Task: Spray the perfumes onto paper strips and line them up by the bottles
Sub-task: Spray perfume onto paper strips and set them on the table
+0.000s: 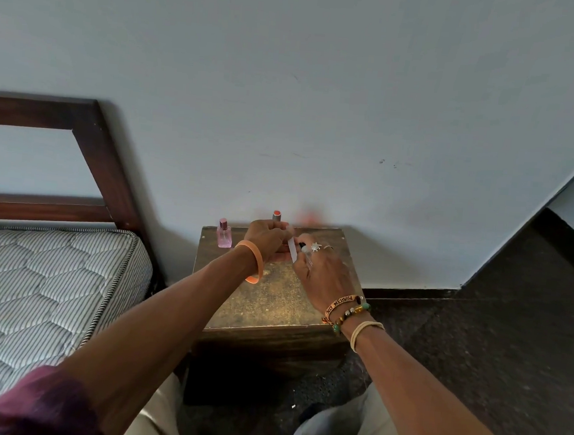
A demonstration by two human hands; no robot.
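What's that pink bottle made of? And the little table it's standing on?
The pink bottle looks like clear glass, maybe hard plastic: you see through it. The table looks like dark wood, its top worn, dull and speckled.

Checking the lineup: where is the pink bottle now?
Head view: the pink bottle stands upright at the back left corner of the wooden stand, just left of the left hand.

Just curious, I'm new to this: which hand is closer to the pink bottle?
Left. The left hand sits just right of the pink bottle, not touching; the right hand is farther right, beyond it.
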